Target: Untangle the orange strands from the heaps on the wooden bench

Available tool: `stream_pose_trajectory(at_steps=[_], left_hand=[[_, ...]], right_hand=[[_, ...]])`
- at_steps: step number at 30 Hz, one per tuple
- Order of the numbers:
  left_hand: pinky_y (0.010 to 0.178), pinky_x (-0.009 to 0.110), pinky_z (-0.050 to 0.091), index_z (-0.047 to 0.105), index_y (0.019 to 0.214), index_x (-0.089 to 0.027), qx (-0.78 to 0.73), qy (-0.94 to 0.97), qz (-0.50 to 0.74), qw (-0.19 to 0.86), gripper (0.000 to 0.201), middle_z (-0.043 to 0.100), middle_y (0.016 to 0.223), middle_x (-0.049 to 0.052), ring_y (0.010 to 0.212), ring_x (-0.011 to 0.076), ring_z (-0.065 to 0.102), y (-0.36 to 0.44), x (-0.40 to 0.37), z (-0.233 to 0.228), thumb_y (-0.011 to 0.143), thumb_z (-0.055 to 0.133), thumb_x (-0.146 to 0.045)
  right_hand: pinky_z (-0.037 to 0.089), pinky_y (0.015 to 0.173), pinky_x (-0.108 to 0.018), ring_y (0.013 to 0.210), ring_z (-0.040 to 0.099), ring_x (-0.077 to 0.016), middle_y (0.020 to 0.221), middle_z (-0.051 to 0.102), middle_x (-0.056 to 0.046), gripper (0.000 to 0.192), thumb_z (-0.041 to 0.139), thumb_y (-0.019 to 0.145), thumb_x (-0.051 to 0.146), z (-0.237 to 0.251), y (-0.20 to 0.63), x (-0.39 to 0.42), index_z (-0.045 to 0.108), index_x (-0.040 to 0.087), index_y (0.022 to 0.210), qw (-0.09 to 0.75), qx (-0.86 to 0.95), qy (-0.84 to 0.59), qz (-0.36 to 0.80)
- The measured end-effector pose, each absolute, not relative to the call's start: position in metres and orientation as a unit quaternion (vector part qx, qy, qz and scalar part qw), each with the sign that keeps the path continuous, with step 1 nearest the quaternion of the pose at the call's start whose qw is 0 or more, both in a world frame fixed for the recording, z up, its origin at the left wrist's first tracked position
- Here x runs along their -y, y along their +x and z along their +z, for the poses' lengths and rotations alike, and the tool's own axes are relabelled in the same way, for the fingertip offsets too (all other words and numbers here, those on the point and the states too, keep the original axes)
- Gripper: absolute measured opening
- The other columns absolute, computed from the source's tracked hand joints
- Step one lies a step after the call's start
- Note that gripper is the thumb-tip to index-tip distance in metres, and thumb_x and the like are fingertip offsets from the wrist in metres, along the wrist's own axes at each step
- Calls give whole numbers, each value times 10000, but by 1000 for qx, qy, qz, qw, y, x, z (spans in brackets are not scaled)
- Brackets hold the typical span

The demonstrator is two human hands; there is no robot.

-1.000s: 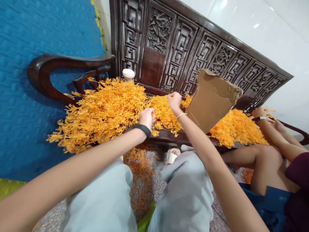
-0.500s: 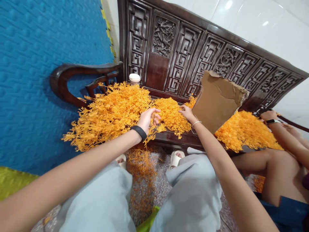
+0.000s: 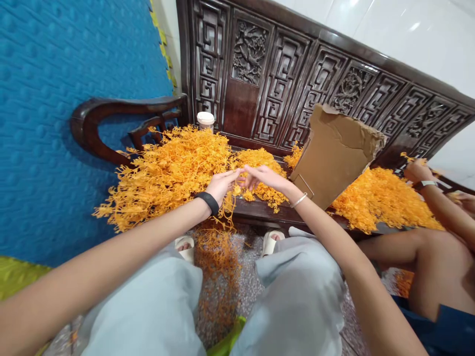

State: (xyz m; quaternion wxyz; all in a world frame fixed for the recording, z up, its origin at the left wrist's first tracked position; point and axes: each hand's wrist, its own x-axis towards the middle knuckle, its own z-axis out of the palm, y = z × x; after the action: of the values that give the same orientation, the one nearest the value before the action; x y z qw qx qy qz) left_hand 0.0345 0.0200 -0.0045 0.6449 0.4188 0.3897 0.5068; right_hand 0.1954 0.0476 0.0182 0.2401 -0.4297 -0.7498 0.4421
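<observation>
A large heap of orange plastic sprigs (image 3: pixel 174 173) lies on a dark carved wooden bench (image 3: pixel 260 210). My left hand (image 3: pixel 221 184), with a black band at the wrist, and my right hand (image 3: pixel 265 177), with a thin bracelet, meet at the heap's front edge. Both pinch the same small orange sprig (image 3: pixel 237 189) between their fingertips. A second smaller pile (image 3: pixel 260 173) sits just behind my hands.
A torn cardboard piece (image 3: pixel 334 153) stands on the bench to my right, with another orange pile (image 3: pixel 382 202) beyond it. Another person's hand (image 3: pixel 417 170) and legs are at the right. A white cup (image 3: pixel 205 120) stands at the back. Fallen sprigs (image 3: pixel 217 257) lie on the floor between my knees.
My right hand came down from above the pile and moved left to meet my left hand. My left hand opened onto the heap and now pinches a sprig.
</observation>
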Motion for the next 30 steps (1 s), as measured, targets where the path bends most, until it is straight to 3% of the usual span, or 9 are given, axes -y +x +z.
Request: stream_pose_trajectory(at_steps=[6, 10, 13, 19, 30], left_hand=[[644, 246, 438, 712, 741, -154, -408, 402, 527, 627, 158, 692, 760, 63, 685, 131, 604, 27, -25, -15, 666, 687, -291], [619, 240, 441, 709, 730, -153, -421, 416, 520, 616, 190, 680, 724, 55, 623, 115, 586, 21, -25, -14, 670, 681, -331], [609, 244, 444, 707, 737, -154, -423, 429, 515, 609, 217, 676, 726, 47, 573, 102, 571, 18, -26, -14, 664, 683, -358], [555, 242, 443, 690, 721, -129, -414, 420, 520, 618, 221, 660, 680, 50, 518, 92, 535, 15, -27, -17, 641, 710, -334], [436, 200, 329, 616, 707, -127, -376, 458, 487, 642, 209, 549, 584, 0, 408, 46, 434, 20, -17, -12, 748, 613, -332]], right_hand=[[290, 469, -200, 442, 403, -45, 468, 510, 32, 373, 618, 697, 480, 12, 175, -32, 653, 113, 639, 199, 817, -431, 327], [356, 524, -202, 484, 482, -64, 540, 558, 29, 218, 653, 687, 334, 3, 172, -37, 631, 117, 685, 230, 788, -425, 381], [382, 585, -213, 558, 516, -80, 622, 591, 15, 126, 633, 701, 247, 3, 171, -38, 612, 124, 715, 263, 788, -426, 358], [345, 649, -233, 654, 480, -106, 736, 572, -38, 263, 401, 856, 258, 8, 170, -31, 600, 119, 755, 235, 872, -410, 130], [279, 600, -228, 656, 462, -117, 826, 582, -58, 193, 408, 832, 241, 6, 175, -34, 569, 134, 835, 175, 853, -490, -44]])
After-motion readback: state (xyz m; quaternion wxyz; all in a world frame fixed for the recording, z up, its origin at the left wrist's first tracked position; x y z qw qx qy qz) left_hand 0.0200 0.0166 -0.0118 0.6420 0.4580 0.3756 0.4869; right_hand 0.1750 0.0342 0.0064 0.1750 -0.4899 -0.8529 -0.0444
